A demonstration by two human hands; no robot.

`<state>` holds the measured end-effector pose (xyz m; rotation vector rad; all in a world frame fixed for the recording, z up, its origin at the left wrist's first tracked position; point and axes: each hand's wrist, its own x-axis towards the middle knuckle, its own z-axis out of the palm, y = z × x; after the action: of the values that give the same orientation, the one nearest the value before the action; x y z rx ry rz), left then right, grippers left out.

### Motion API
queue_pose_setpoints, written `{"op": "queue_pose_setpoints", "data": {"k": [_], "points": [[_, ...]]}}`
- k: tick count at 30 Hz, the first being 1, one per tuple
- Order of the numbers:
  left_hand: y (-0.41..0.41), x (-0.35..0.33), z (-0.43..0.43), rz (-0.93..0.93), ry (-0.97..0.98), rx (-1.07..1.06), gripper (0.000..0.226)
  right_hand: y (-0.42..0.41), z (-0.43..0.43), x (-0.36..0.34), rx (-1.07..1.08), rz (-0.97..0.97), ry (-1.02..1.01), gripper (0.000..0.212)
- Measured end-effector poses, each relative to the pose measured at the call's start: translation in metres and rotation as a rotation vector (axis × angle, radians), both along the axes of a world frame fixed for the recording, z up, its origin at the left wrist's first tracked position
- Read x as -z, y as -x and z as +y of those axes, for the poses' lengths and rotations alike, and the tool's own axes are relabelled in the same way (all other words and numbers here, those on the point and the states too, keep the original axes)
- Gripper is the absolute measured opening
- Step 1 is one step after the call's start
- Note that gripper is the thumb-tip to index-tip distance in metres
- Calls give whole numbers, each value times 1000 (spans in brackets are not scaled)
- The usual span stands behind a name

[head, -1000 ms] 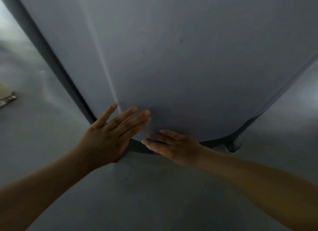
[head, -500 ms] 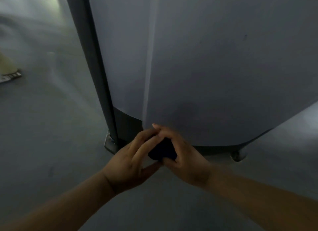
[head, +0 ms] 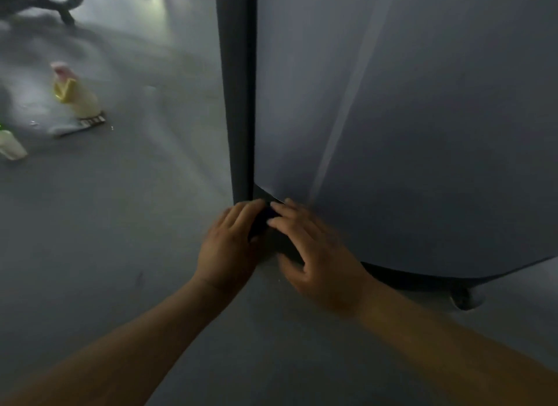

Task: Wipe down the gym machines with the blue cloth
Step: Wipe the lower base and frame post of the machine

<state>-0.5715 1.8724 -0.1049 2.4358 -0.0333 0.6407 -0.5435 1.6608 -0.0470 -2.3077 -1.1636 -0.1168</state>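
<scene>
The gym machine's large grey panel (head: 407,127) fills the right side, with a dark upright post (head: 238,88) along its left edge. At the panel's lower left corner, near the floor, both hands meet on a small dark bundle, the blue cloth (head: 260,221), which looks almost black in this dim light. My left hand (head: 229,245) curls its fingers over the cloth from the left. My right hand (head: 317,254) holds it from the right, fingers on top and thumb below. Most of the cloth is hidden between the hands.
Two pale spray bottles stand on the grey floor at the left, one with a pink top (head: 75,94) and one with a green top (head: 9,145). A round machine foot (head: 462,297) sits under the panel's right end. Another machine's black base (head: 45,0) is at the top left.
A second ago both hands lay flat and open on the panel's lower edge. They then closed together on the dark cloth and shifted left to the corner by the post.
</scene>
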Motion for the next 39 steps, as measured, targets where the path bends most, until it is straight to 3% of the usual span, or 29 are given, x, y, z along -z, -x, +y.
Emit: {"op": "queue_pose_setpoints", "data": {"k": [2,4,6,9,14,18,21,24,26,31,33,37,38,39], "points": [[-16,-1,2,-12,8,-139,62,-9,-10,8,-49,-283,168,43],[-30,0,-5,-54,166,-142,65,-16,-21,14,-96,-451,304,38],[-36,11,-22,-96,289,-95,76,-21,-31,17,-79,-522,359,38],[-23,43,-58,-82,300,10,92,-26,-43,21,-70,-578,406,38],[-19,67,-65,-89,284,113,62,-22,-55,17,-78,-560,368,29],[-42,52,-68,-175,211,77,82,-19,-66,14,-94,-519,346,24],[-40,54,-82,-92,395,5,93,-19,-71,16,-104,-511,334,22],[-28,54,-93,128,849,-130,73,-18,-74,19,-113,-509,321,22],[-28,43,-101,167,1031,-208,64,-18,-75,20,-117,-510,312,22],[-56,-2,-109,-40,1013,-222,57,-20,-73,23,-116,-467,305,14],[-63,10,-106,-67,982,-267,58,-19,-72,23,-124,-461,295,19],[-69,54,-82,336,1236,-475,59,-20,-74,22,-143,-468,273,21],[-70,55,-80,336,1267,-480,60,-20,-74,22,-147,-471,271,21],[-72,52,-82,291,1161,-438,61,-21,-75,23,-147,-474,270,21]]}}
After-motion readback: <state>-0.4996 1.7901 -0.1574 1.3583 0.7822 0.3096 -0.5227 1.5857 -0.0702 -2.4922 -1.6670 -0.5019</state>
